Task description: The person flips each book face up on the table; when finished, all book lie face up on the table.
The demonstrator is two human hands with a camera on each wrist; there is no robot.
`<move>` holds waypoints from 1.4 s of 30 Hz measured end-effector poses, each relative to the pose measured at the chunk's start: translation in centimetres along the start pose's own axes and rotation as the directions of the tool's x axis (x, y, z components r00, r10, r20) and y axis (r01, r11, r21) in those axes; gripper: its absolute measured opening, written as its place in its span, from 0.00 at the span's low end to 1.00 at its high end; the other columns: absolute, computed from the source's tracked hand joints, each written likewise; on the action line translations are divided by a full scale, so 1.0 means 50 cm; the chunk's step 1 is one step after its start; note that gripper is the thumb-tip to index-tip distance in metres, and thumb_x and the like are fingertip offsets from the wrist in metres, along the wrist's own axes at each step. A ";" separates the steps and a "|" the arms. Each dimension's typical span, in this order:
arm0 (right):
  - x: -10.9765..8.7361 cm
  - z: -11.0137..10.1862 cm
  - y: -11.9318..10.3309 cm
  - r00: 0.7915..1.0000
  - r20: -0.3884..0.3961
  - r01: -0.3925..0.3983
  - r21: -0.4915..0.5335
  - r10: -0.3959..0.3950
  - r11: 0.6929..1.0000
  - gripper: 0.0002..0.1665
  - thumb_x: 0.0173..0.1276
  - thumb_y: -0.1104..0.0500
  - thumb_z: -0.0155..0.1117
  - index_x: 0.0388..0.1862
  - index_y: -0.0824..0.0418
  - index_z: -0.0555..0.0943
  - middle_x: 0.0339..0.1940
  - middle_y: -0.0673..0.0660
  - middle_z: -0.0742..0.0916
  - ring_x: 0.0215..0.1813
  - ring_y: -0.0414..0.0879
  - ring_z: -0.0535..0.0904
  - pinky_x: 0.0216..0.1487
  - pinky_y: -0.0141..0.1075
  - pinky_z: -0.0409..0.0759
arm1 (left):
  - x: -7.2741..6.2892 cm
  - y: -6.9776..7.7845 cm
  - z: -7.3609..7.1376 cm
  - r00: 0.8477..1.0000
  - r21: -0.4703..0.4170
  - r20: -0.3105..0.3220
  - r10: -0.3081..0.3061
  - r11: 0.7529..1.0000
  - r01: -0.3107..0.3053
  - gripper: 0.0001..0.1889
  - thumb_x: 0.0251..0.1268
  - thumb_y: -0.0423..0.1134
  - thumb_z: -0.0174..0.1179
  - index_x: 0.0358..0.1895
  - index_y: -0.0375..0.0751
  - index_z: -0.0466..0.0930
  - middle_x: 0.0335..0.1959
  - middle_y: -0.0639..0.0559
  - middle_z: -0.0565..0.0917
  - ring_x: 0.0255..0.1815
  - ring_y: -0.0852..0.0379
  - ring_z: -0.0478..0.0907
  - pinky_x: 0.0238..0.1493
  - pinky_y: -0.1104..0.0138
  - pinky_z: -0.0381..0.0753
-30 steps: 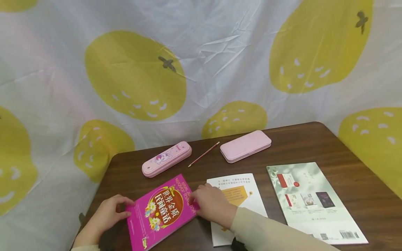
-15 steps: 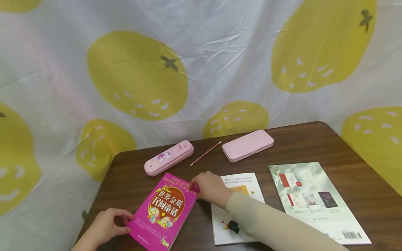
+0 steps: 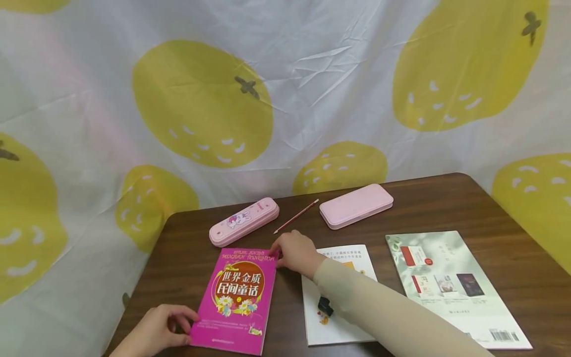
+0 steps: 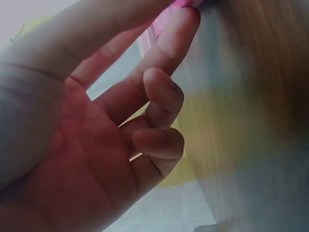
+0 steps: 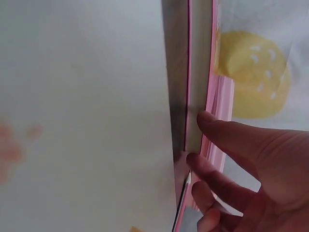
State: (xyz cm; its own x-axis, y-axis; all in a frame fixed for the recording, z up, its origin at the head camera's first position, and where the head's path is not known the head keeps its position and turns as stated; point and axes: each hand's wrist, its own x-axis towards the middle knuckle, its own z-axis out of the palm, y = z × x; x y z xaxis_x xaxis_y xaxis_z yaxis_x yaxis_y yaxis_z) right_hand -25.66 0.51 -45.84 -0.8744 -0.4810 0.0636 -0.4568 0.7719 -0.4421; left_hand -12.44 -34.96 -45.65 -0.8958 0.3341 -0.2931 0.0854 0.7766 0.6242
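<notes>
Behind the magenta book [image 3: 236, 297], we see a creased pale cloth [image 3: 285, 109] printed with large yellow fruit. Below it spreads the dark brown table [image 3: 415, 213], its left edge slanting past the magenta book, with wood showing between. A narrow strip of wood separates the magenta book from the white book [image 3: 316, 325] on its right; a broader expanse lies farther right, beyond the green-white book [image 3: 455, 302], the largest of the three. A beige sleeve [image 3: 383, 297] crosses over part of the white book. The magenta book itself lies flat, cover up, its near edge toward us. At its far right corner the right hand [image 3: 294, 253] pinches with thumb and forefinger; near its lower left corner the left hand [image 3: 156, 327] pinches the side edge, its other fingers loosely bent. Behind the magenta book to the right sits the flat pink case [image 3: 357, 206], and close behind its far edge the rabbit case [image 3: 244, 221]. Between those cases lies a thin red pencil [image 3: 296, 216]. The right wrist view shows us what the head view hides: the magenta book's thick pale page block beneath the thumb.
</notes>
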 end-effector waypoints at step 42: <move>-0.232 -0.148 0.277 1.000 0.001 0.014 -0.065 -0.014 0.998 0.17 0.67 0.65 0.71 0.54 0.55 0.87 0.58 0.59 0.86 0.59 0.58 0.80 0.60 0.54 0.79 | 0.151 0.302 0.204 0.907 0.413 -0.073 0.414 0.841 -0.350 0.17 0.62 0.44 0.73 0.54 0.57 0.86 0.46 0.61 0.82 0.48 0.61 0.73 0.51 0.60 0.80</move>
State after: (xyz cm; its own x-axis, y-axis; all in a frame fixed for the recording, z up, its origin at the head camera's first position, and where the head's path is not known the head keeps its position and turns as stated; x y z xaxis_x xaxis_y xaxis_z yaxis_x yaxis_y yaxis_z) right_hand -23.05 19.88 -46.09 -0.8677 -0.4923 0.0689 -0.4787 0.7904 -0.3822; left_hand -13.46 -15.26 -45.85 -0.8095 0.5854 0.0454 0.5655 0.7565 0.3285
